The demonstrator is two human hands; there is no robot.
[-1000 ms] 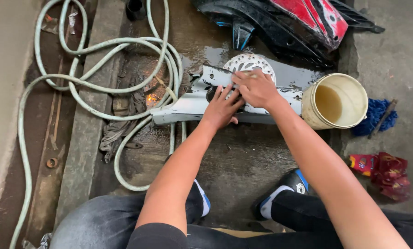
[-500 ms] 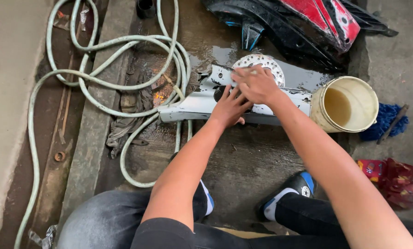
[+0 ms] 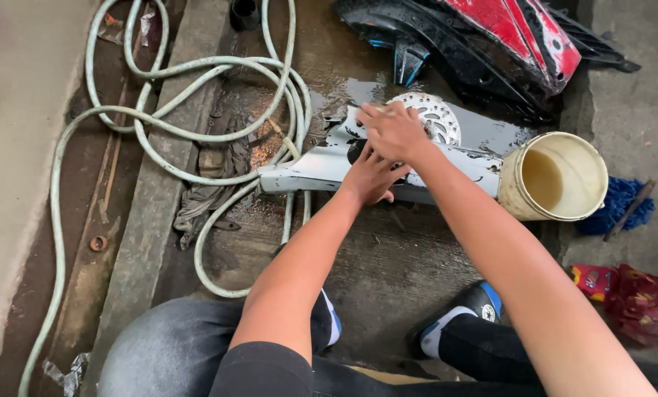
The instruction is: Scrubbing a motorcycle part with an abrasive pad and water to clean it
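Two hands (image 3: 373,176) (image 3: 396,131) press one grey panel (image 3: 307,167).

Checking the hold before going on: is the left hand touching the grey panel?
Touching. The head view shows the left hand pressed flat on the grey panel, fingers spread, no gap.

This is an outdoor wash spot of a motorcycle repair yard, set on the ground rather than at any bench. The wet, stained concrete floor (image 3: 387,294) holds puddles, and a long pale green rubber hose (image 3: 196,125) lies looped across it beside a shallow drain channel (image 3: 101,220). Black and red plastic motorcycle fairings (image 3: 505,37) lie stacked at the top, with a perforated round metal brake disc (image 3: 439,117) and a grey-white body panel (image 3: 307,169) near a cream plastic bucket of murky water (image 3: 556,176). A blue mop head (image 3: 623,206) lies beside it.
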